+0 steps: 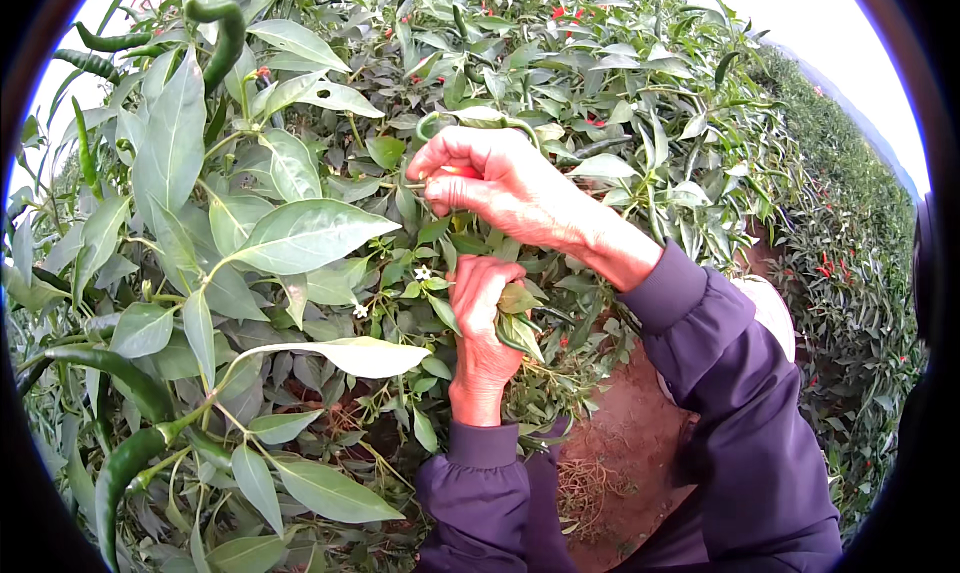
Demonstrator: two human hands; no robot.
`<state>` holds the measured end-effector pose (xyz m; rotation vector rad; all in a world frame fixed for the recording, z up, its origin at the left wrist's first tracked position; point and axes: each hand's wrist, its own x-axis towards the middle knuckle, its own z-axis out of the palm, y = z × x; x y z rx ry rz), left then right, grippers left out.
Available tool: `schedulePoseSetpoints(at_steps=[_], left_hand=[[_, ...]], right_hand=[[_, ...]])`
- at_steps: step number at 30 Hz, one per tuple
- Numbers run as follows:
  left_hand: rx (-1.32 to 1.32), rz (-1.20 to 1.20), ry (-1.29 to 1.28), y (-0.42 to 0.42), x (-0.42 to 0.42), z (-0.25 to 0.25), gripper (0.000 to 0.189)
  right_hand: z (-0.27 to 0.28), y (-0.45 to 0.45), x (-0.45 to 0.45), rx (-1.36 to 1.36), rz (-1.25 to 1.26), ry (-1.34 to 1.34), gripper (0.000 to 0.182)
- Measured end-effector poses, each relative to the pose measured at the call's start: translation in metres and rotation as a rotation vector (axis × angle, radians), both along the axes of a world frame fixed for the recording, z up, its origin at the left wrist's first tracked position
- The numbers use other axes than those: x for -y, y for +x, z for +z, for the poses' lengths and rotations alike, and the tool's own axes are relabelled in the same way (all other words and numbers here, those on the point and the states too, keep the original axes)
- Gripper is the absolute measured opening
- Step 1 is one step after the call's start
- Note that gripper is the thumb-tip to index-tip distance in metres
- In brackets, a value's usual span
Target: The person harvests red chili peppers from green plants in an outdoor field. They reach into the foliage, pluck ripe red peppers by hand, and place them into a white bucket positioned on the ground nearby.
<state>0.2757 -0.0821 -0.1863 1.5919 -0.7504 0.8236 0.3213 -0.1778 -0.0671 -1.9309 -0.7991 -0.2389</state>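
My right hand (499,186) is among the upper leaves of a chili plant, thumb and fingers closed together. A red chili pepper (463,172) shows between the thumb and the curled fingers; most of it is hidden. Below it, my left hand (484,310) is raised with bent fingers against the foliage. Leaves (517,299) and a slim green chili (514,340) show at its palm side, but whether the fingers grip them is hidden. Small white flowers (422,273) are just left of this hand.
Large leaves (315,235) and thick green chilies (127,453) stand close on the left. Bare reddish soil (615,453) with dry roots (589,490) lies below my right sleeve. Another row of chili plants (847,295) runs along the right. A white rounded thing (769,314) shows behind my sleeve.
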Motion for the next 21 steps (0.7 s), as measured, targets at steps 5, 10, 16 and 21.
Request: schedulePoseSetpoints(at_steps=[5, 10, 16, 21], left_hand=[[0.013, 0.007, -0.037, -0.002, 0.003, -0.003, 0.017], [0.000, -0.007, -0.079, -0.006, 0.006, -0.001, 0.017], [-0.031, -0.001, -0.083, -0.009, 0.003, -0.007, 0.014], [-0.206, -0.206, 0.121, -0.016, -0.017, 0.007, 0.035]], right_hand=[[0.033, 0.009, 0.056, 0.114, -0.324, -0.620, 0.027], [0.009, 0.044, 0.059, 0.525, -0.442, -1.090, 0.017], [-0.005, 0.072, 0.048, 0.616, -0.441, -1.126, 0.010], [-0.029, 0.070, 0.049, 1.032, -0.521, -1.183, 0.008]])
